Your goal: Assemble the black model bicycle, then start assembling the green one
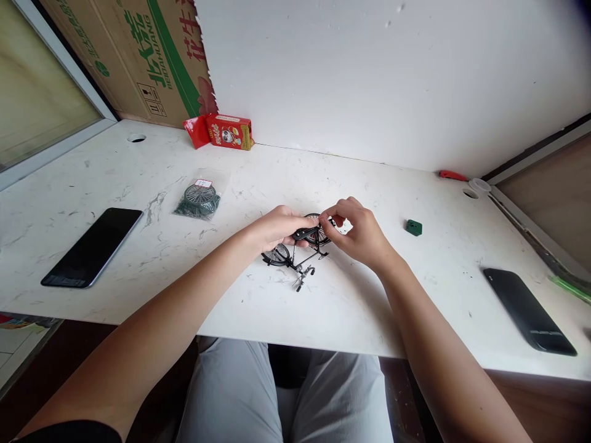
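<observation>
A small black model bicycle (300, 258) is held just over the white table, tipped so that its handlebars point towards me. My left hand (284, 224) grips it about the frame and chain cover, thumb on top. My right hand (353, 231) pinches at the rear wheel (317, 234), thumb and forefinger together. Whatever lies between those fingertips is too small to make out. The front wheel (277, 254) shows below my left hand. Part of the bicycle is hidden behind the fingers.
A clear bag (199, 195) with a spare wheel and dark green parts lies behind on the left. Phones lie left (92, 247) and right (529, 311). A green block (414, 227) sits on the right. At the back are a red box (229, 131) and a large carton (138, 55).
</observation>
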Motion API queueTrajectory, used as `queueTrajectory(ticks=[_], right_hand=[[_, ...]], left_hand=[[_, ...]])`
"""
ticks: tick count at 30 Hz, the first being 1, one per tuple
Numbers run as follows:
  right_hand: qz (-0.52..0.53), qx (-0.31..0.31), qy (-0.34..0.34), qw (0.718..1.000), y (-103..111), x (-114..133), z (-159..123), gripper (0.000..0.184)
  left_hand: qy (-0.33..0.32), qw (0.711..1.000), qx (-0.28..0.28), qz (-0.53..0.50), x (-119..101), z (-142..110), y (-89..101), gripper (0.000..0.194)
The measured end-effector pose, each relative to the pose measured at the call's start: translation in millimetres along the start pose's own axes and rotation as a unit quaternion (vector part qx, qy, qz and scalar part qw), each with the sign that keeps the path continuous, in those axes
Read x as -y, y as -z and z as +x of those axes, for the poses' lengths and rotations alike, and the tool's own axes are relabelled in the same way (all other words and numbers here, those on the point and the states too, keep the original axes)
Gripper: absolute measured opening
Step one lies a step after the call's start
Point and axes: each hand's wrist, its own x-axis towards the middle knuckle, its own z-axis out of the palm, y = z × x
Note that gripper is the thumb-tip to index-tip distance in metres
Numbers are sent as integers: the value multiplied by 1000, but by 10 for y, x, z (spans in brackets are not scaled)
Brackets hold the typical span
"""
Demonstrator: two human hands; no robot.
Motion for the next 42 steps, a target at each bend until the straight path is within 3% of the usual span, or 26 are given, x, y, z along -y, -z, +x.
queueTrajectory(ticks=[20,37,42], right_hand=[[-5,13,-10,1000,-13,-7,12,19],[67,-29,-52,996,-48,-73,10,14],[104,-14,-73,992,-55,-111,14,15]], left_hand=[[11,1000,-20,-1,-14,3,-27,14],[-21,999,25,-10,29,8,32,33],[-10,1000,19,-11,6,-6,26,34]])
